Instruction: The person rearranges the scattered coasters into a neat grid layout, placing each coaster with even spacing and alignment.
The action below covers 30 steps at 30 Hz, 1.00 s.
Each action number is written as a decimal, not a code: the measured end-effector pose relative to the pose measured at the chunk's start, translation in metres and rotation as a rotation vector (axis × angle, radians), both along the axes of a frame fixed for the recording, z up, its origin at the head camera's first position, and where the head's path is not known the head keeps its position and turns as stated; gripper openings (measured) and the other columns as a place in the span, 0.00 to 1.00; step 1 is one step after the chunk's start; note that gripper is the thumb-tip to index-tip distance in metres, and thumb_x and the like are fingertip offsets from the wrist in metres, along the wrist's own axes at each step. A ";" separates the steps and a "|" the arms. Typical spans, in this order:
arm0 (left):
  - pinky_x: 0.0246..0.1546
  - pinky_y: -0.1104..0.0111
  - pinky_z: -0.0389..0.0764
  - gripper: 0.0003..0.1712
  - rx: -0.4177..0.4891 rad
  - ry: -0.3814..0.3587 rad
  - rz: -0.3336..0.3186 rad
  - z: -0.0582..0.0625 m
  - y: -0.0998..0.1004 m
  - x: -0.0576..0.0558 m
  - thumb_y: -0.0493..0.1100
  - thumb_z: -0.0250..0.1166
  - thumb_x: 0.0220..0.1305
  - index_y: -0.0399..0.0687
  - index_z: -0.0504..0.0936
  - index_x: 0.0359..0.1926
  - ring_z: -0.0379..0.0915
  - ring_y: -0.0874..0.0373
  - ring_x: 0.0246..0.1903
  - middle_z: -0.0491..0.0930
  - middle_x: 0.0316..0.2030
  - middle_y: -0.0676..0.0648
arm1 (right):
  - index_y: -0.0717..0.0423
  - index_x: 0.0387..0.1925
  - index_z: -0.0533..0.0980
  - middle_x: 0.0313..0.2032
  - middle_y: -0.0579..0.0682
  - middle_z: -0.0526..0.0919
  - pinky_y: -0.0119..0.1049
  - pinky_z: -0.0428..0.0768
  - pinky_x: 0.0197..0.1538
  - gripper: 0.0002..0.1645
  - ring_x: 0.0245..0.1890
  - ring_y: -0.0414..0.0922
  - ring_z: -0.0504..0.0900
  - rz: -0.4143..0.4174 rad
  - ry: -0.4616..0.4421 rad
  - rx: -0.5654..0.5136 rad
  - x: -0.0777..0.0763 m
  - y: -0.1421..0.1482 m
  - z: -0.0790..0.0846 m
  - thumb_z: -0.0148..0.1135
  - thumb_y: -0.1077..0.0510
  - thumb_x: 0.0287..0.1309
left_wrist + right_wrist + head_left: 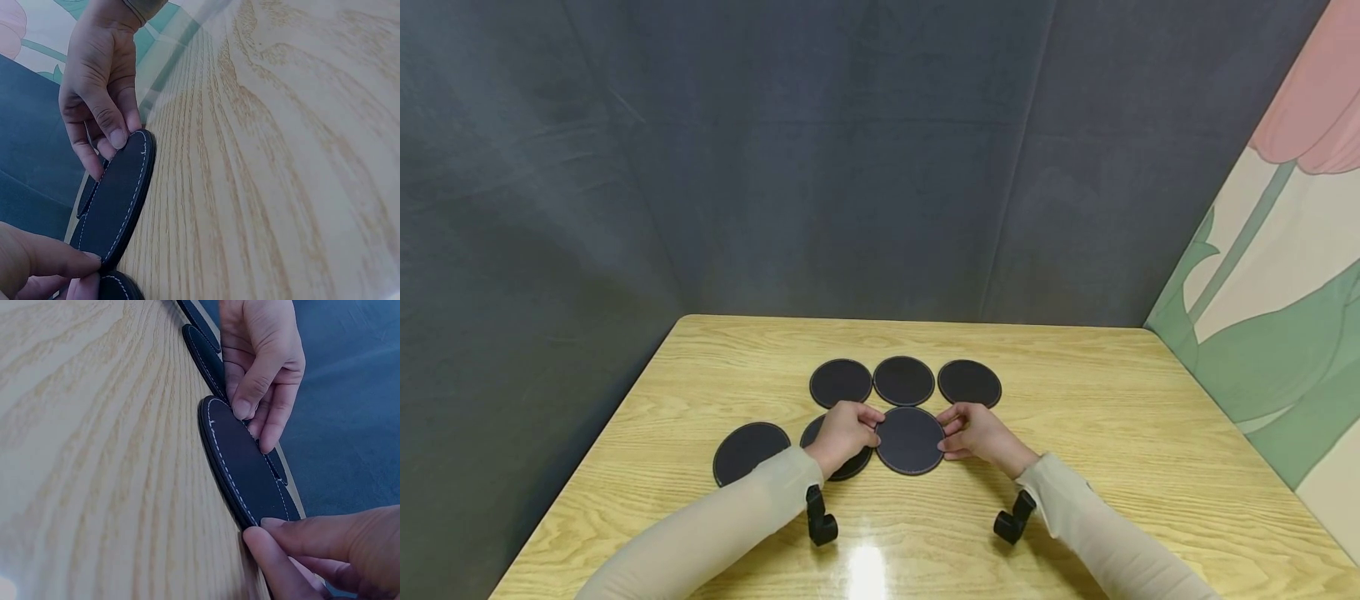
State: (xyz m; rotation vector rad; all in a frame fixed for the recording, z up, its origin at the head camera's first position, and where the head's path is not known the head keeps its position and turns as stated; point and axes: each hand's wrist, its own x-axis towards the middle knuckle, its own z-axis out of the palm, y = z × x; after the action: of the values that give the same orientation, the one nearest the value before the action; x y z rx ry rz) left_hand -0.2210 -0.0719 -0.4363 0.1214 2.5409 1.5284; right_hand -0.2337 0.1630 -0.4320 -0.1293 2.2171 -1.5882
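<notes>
A round black coaster with white stitching round its rim lies between my two hands on the wooden table. My left hand pinches its left edge with thumb and fingers. On the opposite edge, my right hand grips it the same way. In the right wrist view the coaster shows a thick, layered-looking edge, close over the wood. Beneath my left hand sits another black coaster, partly hidden by the hand. A further coaster lies left of that, its lower side overlapped by my left sleeve.
Behind the held coaster is a row of three more black coasters: left, middle and right. Dark cloth hangs beyond the table's far edge. A flower-painted panel borders the right side.
</notes>
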 end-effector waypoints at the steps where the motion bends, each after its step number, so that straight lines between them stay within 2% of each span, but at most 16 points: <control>1: 0.40 0.65 0.80 0.17 -0.002 0.003 -0.001 -0.001 0.000 0.000 0.27 0.68 0.50 0.38 0.86 0.44 0.74 0.56 0.37 0.81 0.39 0.44 | 0.76 0.52 0.69 0.33 0.57 0.73 0.38 0.86 0.34 0.26 0.25 0.41 0.80 0.005 0.002 0.003 0.000 0.000 0.000 0.64 0.79 0.48; 8: 0.40 0.65 0.80 0.17 -0.009 0.014 0.000 -0.002 0.000 -0.001 0.27 0.68 0.49 0.38 0.86 0.43 0.74 0.56 0.37 0.82 0.39 0.45 | 0.76 0.51 0.69 0.33 0.56 0.72 0.37 0.86 0.34 0.26 0.25 0.41 0.80 0.013 0.004 0.012 -0.001 0.000 0.000 0.64 0.79 0.48; 18: 0.40 0.65 0.80 0.17 -0.018 -0.004 -0.001 0.000 0.001 -0.002 0.27 0.68 0.49 0.38 0.86 0.43 0.74 0.56 0.37 0.81 0.38 0.44 | 0.73 0.48 0.72 0.31 0.54 0.71 0.37 0.86 0.34 0.23 0.25 0.42 0.80 -0.033 0.003 0.051 -0.004 -0.001 -0.005 0.65 0.79 0.47; 30: 0.40 0.65 0.79 0.17 -0.015 -0.011 -0.004 0.000 0.000 -0.003 0.27 0.68 0.49 0.38 0.86 0.43 0.74 0.57 0.36 0.81 0.37 0.45 | 0.72 0.47 0.72 0.31 0.54 0.71 0.38 0.86 0.34 0.23 0.26 0.43 0.78 -0.046 -0.004 0.069 -0.005 -0.002 -0.004 0.66 0.79 0.47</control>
State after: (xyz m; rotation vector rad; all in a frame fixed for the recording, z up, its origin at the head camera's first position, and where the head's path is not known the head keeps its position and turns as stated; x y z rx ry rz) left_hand -0.2238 -0.0714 -0.4365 0.1164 2.5420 1.5039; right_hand -0.2390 0.1609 -0.4361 -0.0553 2.2846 -1.5321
